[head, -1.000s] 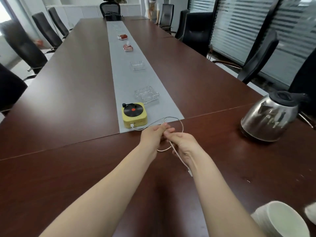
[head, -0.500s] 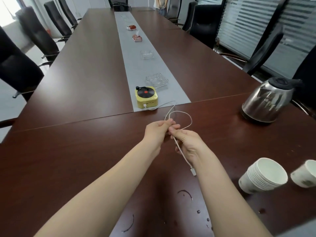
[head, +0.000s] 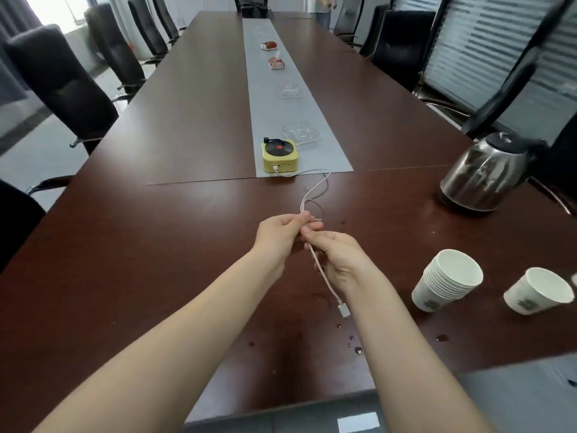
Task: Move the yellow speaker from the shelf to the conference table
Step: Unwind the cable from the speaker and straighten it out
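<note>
Black high-backed office chairs line the left side of the long dark-brown wooden conference table. Small yellow box-shaped speaker styled as a record player: black disc with red centre on top, black arm at its far left corner. It sits upright on the near end of the grey runner strip, just in front of a clear glass ashtray. Thin white cable plugged into its near face, looping back across the wood. Left hand pinches the cable; right hand closed around it, plug end dangling below. Right: steel kettle, stack of white paper cups, single paper cup
</note>
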The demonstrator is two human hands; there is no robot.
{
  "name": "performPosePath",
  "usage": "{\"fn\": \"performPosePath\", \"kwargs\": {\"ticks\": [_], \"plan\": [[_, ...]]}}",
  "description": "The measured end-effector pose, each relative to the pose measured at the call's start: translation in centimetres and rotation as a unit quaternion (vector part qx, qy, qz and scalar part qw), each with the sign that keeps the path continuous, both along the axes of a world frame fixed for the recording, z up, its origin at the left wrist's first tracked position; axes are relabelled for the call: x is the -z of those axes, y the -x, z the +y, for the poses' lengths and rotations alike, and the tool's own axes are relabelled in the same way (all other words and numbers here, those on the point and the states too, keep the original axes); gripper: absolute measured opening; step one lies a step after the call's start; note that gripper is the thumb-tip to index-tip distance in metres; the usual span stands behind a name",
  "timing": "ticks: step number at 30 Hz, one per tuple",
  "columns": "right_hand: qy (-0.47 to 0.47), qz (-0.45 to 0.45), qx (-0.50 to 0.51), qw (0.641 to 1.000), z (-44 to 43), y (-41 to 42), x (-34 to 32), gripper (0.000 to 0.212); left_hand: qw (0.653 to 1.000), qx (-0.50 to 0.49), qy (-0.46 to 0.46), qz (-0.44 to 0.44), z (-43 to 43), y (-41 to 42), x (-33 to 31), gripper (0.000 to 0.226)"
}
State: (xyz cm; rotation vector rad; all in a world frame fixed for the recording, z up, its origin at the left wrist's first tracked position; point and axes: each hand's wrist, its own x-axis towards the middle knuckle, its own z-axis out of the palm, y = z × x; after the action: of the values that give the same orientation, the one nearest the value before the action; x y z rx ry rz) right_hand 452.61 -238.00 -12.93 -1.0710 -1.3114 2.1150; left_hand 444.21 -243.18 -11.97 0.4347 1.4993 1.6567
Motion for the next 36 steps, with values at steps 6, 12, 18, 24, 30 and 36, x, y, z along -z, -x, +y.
{"fn": "performPosePath", "kwargs": {"ticks": [6,12,18,24,30,36], "plan": [[0.008,-0.010,-0.047,0.999,-3.0,-3.7,1.0,0.028,0.999,-0.039,-0.001,-0.010,-4.0,-4.4,0.6,0.023],[0.034,0.003,-0.094,0.995,-6.2,-6.2,0.3,0.019,0.998,-0.061,-0.003,-0.010,-7.9,-7.2,0.1,0.022],[0.054,-0.001,-0.121,0.991,-9.3,-7.4,-0.1,0.021,0.998,-0.057,-0.012,-0.002,-11.6,-8.3,-0.4,0.021],[0.059,-0.002,-0.132,0.990,-13.7,-8.2,0.5,0.021,0.998,-0.058,-0.015,-0.008,-16.4,-9.2,0.1,0.019],[0.058,-0.025,-0.153,0.986,-19.1,-9.4,1.6,0.021,0.998,-0.064,0.002,-0.013,-22.2,-10.4,1.6,0.018],[0.069,-0.044,-0.171,0.982,-23.5,-10.4,3.2,0.023,0.997,-0.073,0.004,-0.028,-26.8,-11.5,3.3,0.017]]}}
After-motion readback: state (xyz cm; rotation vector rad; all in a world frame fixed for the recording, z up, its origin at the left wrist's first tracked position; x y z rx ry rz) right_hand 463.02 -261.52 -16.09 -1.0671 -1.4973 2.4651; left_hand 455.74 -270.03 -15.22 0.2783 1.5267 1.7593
